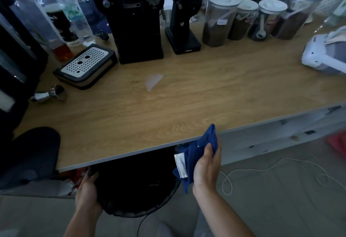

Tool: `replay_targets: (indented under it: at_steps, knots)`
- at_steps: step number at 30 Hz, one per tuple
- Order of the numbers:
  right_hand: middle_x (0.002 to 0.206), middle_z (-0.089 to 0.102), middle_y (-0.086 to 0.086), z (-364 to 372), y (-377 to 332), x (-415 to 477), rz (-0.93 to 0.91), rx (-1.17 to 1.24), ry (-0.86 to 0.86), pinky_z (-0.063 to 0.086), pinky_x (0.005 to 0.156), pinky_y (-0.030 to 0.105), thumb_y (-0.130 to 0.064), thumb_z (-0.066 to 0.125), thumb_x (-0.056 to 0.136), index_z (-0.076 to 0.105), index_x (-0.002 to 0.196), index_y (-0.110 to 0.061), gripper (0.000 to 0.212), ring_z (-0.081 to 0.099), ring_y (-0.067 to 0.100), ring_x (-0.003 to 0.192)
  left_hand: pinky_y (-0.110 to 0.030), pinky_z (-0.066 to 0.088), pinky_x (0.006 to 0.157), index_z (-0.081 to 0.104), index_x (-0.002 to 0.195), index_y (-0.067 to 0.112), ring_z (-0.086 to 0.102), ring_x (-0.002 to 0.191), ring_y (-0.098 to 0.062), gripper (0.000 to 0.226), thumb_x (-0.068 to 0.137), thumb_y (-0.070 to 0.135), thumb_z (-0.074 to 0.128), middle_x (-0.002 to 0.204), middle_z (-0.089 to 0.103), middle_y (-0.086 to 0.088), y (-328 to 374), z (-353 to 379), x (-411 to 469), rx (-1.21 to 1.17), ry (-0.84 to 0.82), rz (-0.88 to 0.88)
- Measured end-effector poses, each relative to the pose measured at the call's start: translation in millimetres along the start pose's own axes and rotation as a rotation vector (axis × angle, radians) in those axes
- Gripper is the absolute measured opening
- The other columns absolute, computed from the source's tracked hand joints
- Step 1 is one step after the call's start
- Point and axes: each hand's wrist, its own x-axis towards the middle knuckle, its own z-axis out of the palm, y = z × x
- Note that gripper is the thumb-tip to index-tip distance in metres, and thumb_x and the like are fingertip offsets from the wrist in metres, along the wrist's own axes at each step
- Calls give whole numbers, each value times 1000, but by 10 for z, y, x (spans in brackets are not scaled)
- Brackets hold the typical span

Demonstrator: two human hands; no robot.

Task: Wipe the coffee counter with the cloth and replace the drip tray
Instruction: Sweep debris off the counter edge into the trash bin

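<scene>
Blue cloth (198,154) clamped in right hand (206,169); left hand (88,190) grips black bin (134,186) rim

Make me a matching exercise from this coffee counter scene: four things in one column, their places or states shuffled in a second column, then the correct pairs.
Things:
1. Blue cloth with white tag
2. Black drip tray with perforated metal grate
3. Round black bin
4. Shiny metal tamper

Places or states:
A. Lying on its side on the wooden counter, near its left end
B. Held at its rim by the left hand, below the counter edge
C. Gripped by the right hand at the counter's front edge
D. Resting on the counter, left of the black coffee machine

Pairs: 1-C, 2-D, 3-B, 4-A
</scene>
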Motion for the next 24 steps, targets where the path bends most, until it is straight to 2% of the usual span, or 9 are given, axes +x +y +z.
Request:
replay_targets:
  at_steps: [2, 5, 9, 12, 14, 16, 19, 22, 24]
  knots:
    - [126, 45, -13, 105, 0, 27, -70, -137, -52, 37, 94, 25, -23, 34, 100, 33, 142, -35, 43, 50, -3, 106, -46, 41, 102, 51, 136, 26, 56, 111, -30, 44, 97, 9, 42, 126, 58, -10, -16, -22, 32, 0, -8, 1]
    - [112, 36, -6, 202, -3, 11, -99, -310, -90, 29, 82, 16, -23, 34, 100, 23, 146, -34, 48, 43, -1, 81, -48, 41, 103, 51, 136, 24, 57, 111, -31, 44, 96, 7, 41, 128, 59, -11, -18, -32, 16, -5, -17, 4]
    - [110, 31, -6, 196, -2, 1, -164, -468, -155, 30, 77, 18, -23, 35, 100, 19, 147, -32, 50, 40, 8, 86, -48, 42, 102, 55, 133, 19, 58, 108, -31, 42, 95, 5, 45, 122, 61, -11, 5, 9, 4, -10, 15, -10]
    - [105, 35, -2, 195, -26, 67, -153, -566, -202, 34, 77, 24, -25, 35, 99, 19, 146, -35, 50, 50, 18, 90, -48, 43, 101, 58, 129, 20, 60, 105, -31, 40, 94, 4, 44, 118, 63, -12, 15, 15, 6, -5, 3, -6]
    - [111, 41, 3, 199, -32, 96, -151, -621, -227, 37, 79, 27, -26, 35, 99, 20, 146, -35, 50, 53, 23, 99, -48, 45, 98, 60, 126, 22, 61, 103, -32, 40, 95, 4, 42, 113, 64, -12, 18, 16, -2, 10, -4, -5]
    - [121, 44, 9, 210, -28, 102, -153, -647, -236, 38, 82, 27, -26, 36, 99, 20, 146, -34, 50, 53, 23, 103, -49, 46, 96, 62, 118, 25, 62, 99, -31, 38, 95, 4, 41, 110, 65, -11, 20, 15, 9, 32, -24, -9]
    - [123, 43, 9, 235, -33, 58, -150, -660, -265, 34, 79, 24, -27, 35, 99, 18, 147, -34, 51, 49, 16, 94, -49, 45, 99, 64, 100, 26, 61, 101, -32, 32, 96, 5, 41, 106, 65, -9, 34, 8, 25, 36, -32, -23]
    - [121, 44, 8, 294, -13, -26, -159, -678, -324, 32, 76, 20, -27, 34, 99, 17, 147, -35, 51, 43, 9, 85, -47, 44, 99, 62, 107, 30, 60, 102, -31, 34, 96, 5, 41, 105, 64, -7, 46, 19, 28, 28, -40, -35]
    - [125, 43, 8, 339, 28, -83, -172, -672, -348, 34, 79, 20, -27, 35, 99, 17, 147, -34, 52, 48, 13, 93, -44, 46, 94, 64, 104, 26, 61, 94, -27, 34, 96, 3, 41, 100, 64, -7, 61, 32, 14, 30, -36, -32]
